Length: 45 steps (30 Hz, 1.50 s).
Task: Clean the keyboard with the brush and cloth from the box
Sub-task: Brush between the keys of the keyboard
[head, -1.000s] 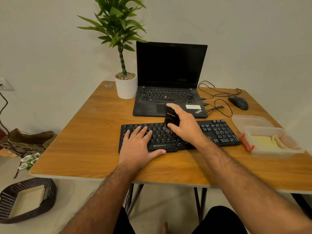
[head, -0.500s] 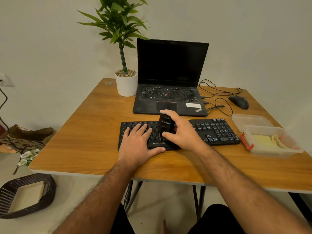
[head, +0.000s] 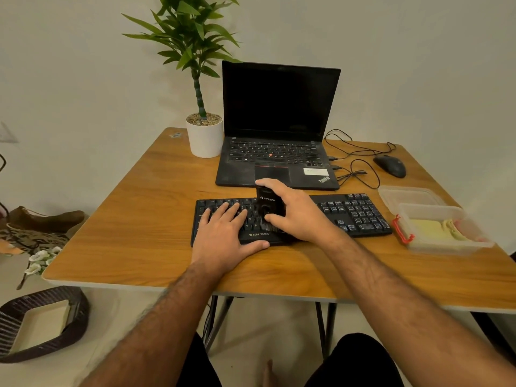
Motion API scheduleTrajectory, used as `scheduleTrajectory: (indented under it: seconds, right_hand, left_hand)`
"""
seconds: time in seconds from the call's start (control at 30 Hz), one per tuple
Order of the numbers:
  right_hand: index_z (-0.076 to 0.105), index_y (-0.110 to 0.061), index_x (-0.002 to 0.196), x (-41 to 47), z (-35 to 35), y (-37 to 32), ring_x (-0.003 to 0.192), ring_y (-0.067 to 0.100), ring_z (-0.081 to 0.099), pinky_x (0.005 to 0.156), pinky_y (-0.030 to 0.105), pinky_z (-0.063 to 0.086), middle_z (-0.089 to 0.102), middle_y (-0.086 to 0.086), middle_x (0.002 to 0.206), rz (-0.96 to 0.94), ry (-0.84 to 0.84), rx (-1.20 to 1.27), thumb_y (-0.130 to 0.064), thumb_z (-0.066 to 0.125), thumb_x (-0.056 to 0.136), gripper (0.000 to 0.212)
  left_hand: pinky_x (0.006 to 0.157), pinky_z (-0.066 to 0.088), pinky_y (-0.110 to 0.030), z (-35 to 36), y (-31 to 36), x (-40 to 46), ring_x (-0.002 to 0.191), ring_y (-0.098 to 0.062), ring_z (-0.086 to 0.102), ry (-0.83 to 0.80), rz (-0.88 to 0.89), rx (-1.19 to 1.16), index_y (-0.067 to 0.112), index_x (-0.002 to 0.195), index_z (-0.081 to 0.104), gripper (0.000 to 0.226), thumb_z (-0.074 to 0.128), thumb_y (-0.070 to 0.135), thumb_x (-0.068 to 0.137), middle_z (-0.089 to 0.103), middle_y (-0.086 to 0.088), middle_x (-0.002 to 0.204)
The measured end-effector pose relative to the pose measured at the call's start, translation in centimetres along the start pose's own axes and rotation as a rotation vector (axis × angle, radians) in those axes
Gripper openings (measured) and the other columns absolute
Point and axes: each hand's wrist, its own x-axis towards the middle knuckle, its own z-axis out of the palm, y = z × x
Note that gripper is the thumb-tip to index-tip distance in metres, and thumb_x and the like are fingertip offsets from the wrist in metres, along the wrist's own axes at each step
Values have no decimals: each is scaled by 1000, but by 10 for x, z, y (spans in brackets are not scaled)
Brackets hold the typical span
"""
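A black keyboard (head: pixel 354 213) lies across the middle of the wooden table (head: pixel 139 224). My left hand (head: pixel 226 233) rests flat on its left half, fingers straight on the keys. My right hand (head: pixel 296 213) grips a black brush (head: pixel 268 203) upright, its bristles down on the keys at the keyboard's centre front. To the right stands a clear plastic box (head: pixel 444 241) with a red latch, holding a pale yellow cloth (head: pixel 430 229). Its lid (head: pixel 405 195) lies just behind it.
An open black laptop (head: pixel 279 121) sits behind the keyboard, with a potted plant (head: pixel 203 135) to its left. A black mouse (head: pixel 391 166) and looped cables (head: pixel 357 169) lie at the back right. On the floor to the left are a woven basket (head: pixel 42 322) and shoes (head: pixel 47 219).
My right hand has drawn the brush leftward and toward the keyboard's front edge over the middle keys. The left hand has stayed pressed on the left half.
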Motion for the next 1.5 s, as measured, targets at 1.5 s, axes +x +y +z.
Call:
scheduleTrajectory:
  seconds: [1.5]
  right_hand:
    - [41,-43,141,-21,17,-9,115,8,58,95,31,52,59,-9,132,-1,24,202,-12,71,80,75]
  left_hand:
    - [125,9,-47,2,-2,0,152,-17,18,0,7,-4,28,154,36,116,29,99,62,31,5,162]
